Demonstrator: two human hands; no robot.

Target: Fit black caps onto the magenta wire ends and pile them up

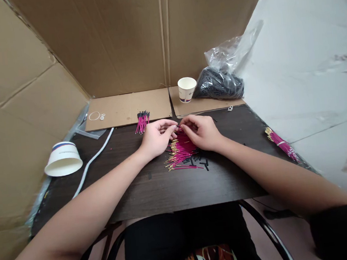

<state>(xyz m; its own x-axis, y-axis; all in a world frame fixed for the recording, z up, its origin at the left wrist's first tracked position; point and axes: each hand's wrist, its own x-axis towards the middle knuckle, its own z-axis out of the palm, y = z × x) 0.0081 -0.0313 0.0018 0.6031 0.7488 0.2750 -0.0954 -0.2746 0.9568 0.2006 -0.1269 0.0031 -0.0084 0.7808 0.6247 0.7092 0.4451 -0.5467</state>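
Left hand (pixel 158 136) is curled with thumb and finger bent into a pinch, right hand (pixel 203 131) is doing pretty much the same, and the fingertips nearly meet over the far end of the wires (pixel 183 147). Can't tell exactly what's pinched in either one, it's too small to make out.

Closest up there's black cloth over the lap (pixel 184 236), with the shiny, curved tube of a chair (pixel 272 231) beside it. Then comes the desk (pixel 167 192), dark brown with a faint wood grain. Short matte black sleeves (pixel 206 166) are scattered at the near right of the wires, which are thin, magenta and straight, in a loose heap with gold tips mostly pointing left.

Off to the right, a bundle (pixel 282 145) of similar wires is held by a pale band. Over on the left, a smooth pale cord (pixel 87 168) bends along the desk next to a paper cup (pixel 63 158) tipped on its side, mouth toward the lap.

Farther back, a small bunch (pixel 143 118) of magenta wires with black ends leans on the edge of a flat cardboard sheet (pixel 121 106) with thin white rings (pixel 94 116) on it. Another cup (pixel 187 89) stands upright beside a crinkly clear bag (pixel 221 83) full of black bits, in front of creased brown cardboard walls (pixel 120 32).
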